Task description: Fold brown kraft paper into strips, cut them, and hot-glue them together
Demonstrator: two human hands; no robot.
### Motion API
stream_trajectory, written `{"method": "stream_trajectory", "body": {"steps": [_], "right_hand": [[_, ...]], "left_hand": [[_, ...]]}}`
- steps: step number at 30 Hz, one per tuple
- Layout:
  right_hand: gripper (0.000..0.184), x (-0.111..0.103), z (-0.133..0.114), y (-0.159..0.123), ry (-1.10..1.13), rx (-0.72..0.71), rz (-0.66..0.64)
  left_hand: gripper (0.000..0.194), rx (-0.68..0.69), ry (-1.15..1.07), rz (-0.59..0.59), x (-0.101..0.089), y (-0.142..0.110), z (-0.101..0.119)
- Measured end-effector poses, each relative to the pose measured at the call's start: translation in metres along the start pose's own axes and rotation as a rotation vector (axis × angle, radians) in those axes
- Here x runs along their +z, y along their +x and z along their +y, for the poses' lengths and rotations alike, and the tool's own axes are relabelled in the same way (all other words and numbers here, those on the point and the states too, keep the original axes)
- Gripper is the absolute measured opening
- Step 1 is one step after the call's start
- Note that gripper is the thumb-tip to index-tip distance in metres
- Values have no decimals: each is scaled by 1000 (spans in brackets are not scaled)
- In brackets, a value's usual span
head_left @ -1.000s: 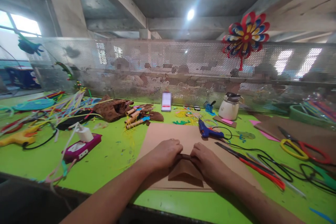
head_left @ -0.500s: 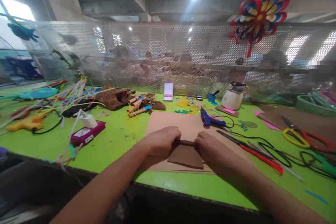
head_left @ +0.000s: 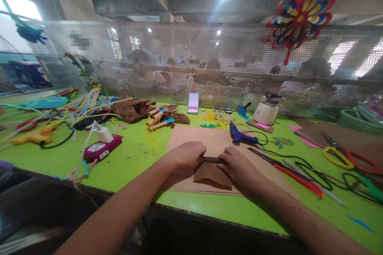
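Note:
A small piece of brown paper (head_left: 212, 177) lies before me, its far edge folded or rolled into a narrow dark strip. My left hand (head_left: 191, 157) pinches the left end of that strip. At its right end, the fingers of my right hand (head_left: 235, 163) are closed on it too. The near part of the piece bows upward slightly and hangs loose toward me. Underneath is a larger light-brown sheet of cardboard (head_left: 191, 135). A blue glue gun (head_left: 241, 135) rests just beyond my right hand.
Red-handled long scissors or tweezers (head_left: 296, 175), a black cable and yellow-red scissors (head_left: 341, 155) lie to the right. A purple power strip (head_left: 103, 148) and yellow glue gun (head_left: 34, 135) are left. Brown paper rolls (head_left: 158, 118), a phone (head_left: 193, 102) and a white kettle (head_left: 266, 109) stand behind.
The far edge of the brown paper has turned further over, and its near part now bows up where it lay flatter. Both hands keep hold; the right fingers have shifted slightly left.

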State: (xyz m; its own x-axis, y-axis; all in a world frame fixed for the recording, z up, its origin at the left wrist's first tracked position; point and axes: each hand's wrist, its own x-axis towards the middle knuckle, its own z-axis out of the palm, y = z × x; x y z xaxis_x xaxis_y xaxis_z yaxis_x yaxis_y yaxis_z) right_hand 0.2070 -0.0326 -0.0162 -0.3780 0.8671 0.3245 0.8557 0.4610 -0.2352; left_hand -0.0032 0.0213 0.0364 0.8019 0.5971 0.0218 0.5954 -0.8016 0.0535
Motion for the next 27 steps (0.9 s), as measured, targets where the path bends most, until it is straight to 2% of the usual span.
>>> {"method": "stream_trajectory", "body": {"steps": [4, 10, 13, 19, 25, 27], "right_hand": [[18, 6, 8, 0, 76, 11, -11], [20, -16, -1, -10, 163, -51, -50], [18, -19, -4, -9, 95, -81, -54], [18, -10, -7, -2, -124, -146, -45], [14, -6, -5, -3, -92, -99, -5], [11, -7, -6, -4, -105, -126, -4]], "left_hand": [[18, 7, 10, 28, 3, 0, 1], [9, 17, -25, -9, 4, -4, -3], [10, -17, -34, -25, 1, -7, -4], [14, -101, -121, 15, -9, -8, 3], [15, -78, -185, 6, -9, -3, 3], [16, -30, -187, 52, -6, -4, 3]]}}
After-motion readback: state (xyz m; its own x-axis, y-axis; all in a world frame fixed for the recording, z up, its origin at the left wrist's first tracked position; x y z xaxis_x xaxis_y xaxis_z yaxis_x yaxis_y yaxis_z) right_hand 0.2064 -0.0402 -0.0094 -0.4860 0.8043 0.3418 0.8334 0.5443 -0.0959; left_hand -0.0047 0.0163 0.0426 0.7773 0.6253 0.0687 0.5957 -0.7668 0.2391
